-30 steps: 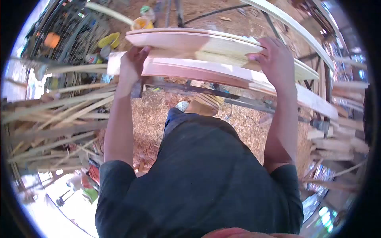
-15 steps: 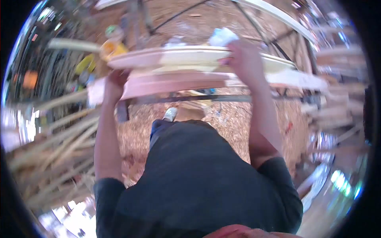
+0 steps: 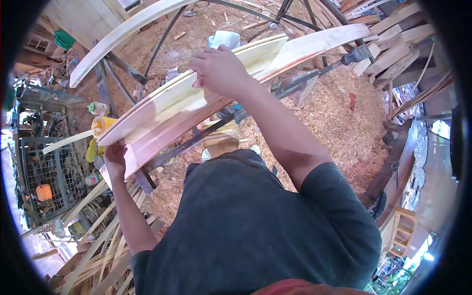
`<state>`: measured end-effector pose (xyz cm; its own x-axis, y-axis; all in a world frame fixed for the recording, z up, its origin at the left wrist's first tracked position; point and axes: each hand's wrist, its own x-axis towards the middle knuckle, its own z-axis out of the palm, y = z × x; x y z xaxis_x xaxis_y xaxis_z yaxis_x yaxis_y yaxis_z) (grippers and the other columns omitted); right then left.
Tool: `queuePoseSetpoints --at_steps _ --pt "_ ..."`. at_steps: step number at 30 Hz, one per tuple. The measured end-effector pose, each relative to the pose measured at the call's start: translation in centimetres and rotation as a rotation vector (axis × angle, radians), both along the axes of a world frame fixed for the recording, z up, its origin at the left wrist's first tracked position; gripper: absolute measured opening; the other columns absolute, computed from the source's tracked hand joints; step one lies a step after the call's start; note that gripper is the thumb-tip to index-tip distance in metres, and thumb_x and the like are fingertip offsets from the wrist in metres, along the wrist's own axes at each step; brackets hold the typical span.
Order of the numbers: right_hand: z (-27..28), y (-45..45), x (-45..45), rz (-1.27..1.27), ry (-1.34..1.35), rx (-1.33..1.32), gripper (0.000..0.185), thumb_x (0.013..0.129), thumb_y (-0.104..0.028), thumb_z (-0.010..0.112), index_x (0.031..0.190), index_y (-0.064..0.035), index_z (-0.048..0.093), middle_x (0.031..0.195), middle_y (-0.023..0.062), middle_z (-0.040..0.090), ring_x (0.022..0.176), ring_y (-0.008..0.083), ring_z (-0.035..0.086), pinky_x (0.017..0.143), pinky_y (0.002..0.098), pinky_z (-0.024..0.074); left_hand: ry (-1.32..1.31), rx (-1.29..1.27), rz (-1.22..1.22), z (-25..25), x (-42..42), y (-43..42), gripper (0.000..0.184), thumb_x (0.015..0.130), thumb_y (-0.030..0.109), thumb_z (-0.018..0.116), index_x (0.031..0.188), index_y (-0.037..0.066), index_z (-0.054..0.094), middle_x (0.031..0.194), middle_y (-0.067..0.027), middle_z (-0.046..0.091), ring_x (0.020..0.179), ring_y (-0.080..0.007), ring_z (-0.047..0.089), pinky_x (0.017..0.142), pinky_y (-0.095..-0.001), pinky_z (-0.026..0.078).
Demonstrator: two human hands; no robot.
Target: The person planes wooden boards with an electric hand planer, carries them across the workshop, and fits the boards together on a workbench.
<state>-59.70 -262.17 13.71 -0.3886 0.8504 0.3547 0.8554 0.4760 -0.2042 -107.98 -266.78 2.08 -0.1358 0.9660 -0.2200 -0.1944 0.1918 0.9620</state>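
Two thin pale wooden boards [image 3: 157, 105], lying face to face, are between my hands and slant up toward the right. My right hand [image 3: 221, 71] is closed over their far edge near the middle, fingers bent round it. At the near left end, my left hand [image 3: 115, 153] grips the boards from below; its fingertips are partly hidden under the wood. Beneath them a longer wooden plank [image 3: 324, 42] rests across a dark metal bar [image 3: 216, 129]. Whether the held boards touch this plank along their length, I cannot tell.
Beside the left end stands a yellow container [image 3: 102, 125] with a stick across it. A curved wooden strip [image 3: 123, 30] lies on a metal frame ahead. Wood strips [image 3: 108, 246] pile up at lower left, more planks [image 3: 403, 49] at right. Wood shavings [image 3: 334, 108] cover the ground.
The view has turned and sharpened. The boards ran nearly level across it and now slant, right end higher. Both hands still grip them.
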Motion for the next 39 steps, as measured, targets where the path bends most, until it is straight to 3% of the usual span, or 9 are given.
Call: queuePoseSetpoints --at_steps 1,2,8,11,12,21,23,32,39 --pt "0.3 0.1 0.0 -0.001 0.006 0.014 0.037 0.077 -0.037 0.083 0.104 -0.0151 0.069 0.101 -0.0012 0.07 0.107 0.0216 0.066 0.089 0.0421 0.0443 -0.072 -0.005 0.021 0.0 0.3 0.1 0.03 0.099 0.011 0.069 0.128 0.008 0.064 0.11 -0.0008 0.069 0.099 -0.0128 0.064 0.086 -0.0318 0.052" --pt "0.6 0.1 0.0 -0.002 0.009 0.022 0.037 0.076 -0.036 0.083 0.103 -0.0149 0.069 0.101 -0.0013 0.07 0.107 0.0216 0.065 0.089 0.0423 0.0443 0.511 -0.053 -0.004 2.3 3.2 -0.3 0.028 0.098 0.011 0.069 0.126 0.008 0.065 0.108 -0.0009 0.069 0.098 -0.0126 0.064 0.087 -0.0323 0.052" --pt "0.4 0.5 0.9 -0.026 0.015 0.042 0.036 0.076 -0.035 0.084 0.102 -0.0151 0.07 0.102 -0.0009 0.071 0.108 0.0224 0.065 0.09 0.0429 0.0444 0.469 0.006 -0.049 0.5 2.2 -0.1 0.03 0.097 0.006 0.068 0.127 0.007 0.065 0.11 -0.0014 0.07 0.1 -0.0151 0.065 0.09 -0.0334 0.052" --pt "0.2 1.0 1.2 -0.027 0.008 -0.032 0.038 0.077 -0.035 0.083 0.107 -0.0161 0.07 0.105 0.0001 0.071 0.109 0.0235 0.065 0.091 0.0435 0.0445 -0.139 -0.067 -0.05 -3.6 -1.4 0.9 0.033 0.096 0.003 0.067 0.128 0.007 0.064 0.111 -0.0018 0.07 0.1 -0.0151 0.065 0.09 -0.0332 0.052" --pt "0.2 0.9 1.1 -0.025 0.004 -0.066 0.039 0.077 -0.036 0.082 0.109 -0.0165 0.07 0.106 0.0005 0.071 0.11 0.0239 0.065 0.091 0.0438 0.0445 0.206 0.027 -0.08 -2.0 1.0 -0.1 0.036 0.094 -0.001 0.066 0.129 0.007 0.063 0.114 -0.0026 0.071 0.101 -0.0151 0.066 0.09 -0.033 0.051" --pt "-0.6 0.8 1.0 -0.005 0.016 0.025 0.046 0.077 -0.034 0.084 0.115 -0.0114 0.071 0.102 0.0082 0.073 0.103 0.0303 0.068 0.091 0.046 0.0483 0.485 0.108 -0.063 1.0 3.3 -0.3 0.034 0.098 0.005 0.069 0.13 -0.001 0.06 0.125 -0.0109 0.07 0.112 -0.018 0.067 0.094 -0.032 0.055" --pt "0.0 1.2 0.7 0.012 -0.011 -0.01 0.045 0.074 -0.033 0.086 0.109 -0.0067 0.072 0.099 0.0121 0.073 0.099 0.0334 0.068 0.089 0.0474 0.05 0.25 0.1 -0.039 0.0 2.7 0.1 0.034 0.098 0.007 0.071 0.129 -0.002 0.061 0.121 -0.0105 0.071 0.11 -0.0175 0.067 0.093 -0.0318 0.055" --pt "0.8 0.5 -1.0 -0.025 -0.046 -0.038 0.045 0.077 -0.037 0.085 0.11 -0.0094 0.072 0.101 0.007 0.075 0.103 0.0298 0.067 0.095 0.048 0.0427 0.453 0.103 -0.026 2.6 3.8 -0.2 0.039 0.098 0.03 0.075 0.127 0.005 0.068 0.1 -0.0043 0.074 0.086 -0.0105 0.063 0.077 -0.029 0.052" --pt "1.6 -0.3 -0.8 -0.019 -0.044 -0.068 0.041 0.077 -0.035 0.084 0.109 -0.0118 0.072 0.097 0.0053 0.075 0.101 0.0287 0.066 0.097 0.0459 0.0401 0.411 0.085 -0.06 1.8 2.4 -0.2 0.028 0.101 0.015 0.067 0.126 0.002 0.066 0.111 -0.007 0.073 0.098 -0.0146 0.067 0.086 -0.0318 0.055"
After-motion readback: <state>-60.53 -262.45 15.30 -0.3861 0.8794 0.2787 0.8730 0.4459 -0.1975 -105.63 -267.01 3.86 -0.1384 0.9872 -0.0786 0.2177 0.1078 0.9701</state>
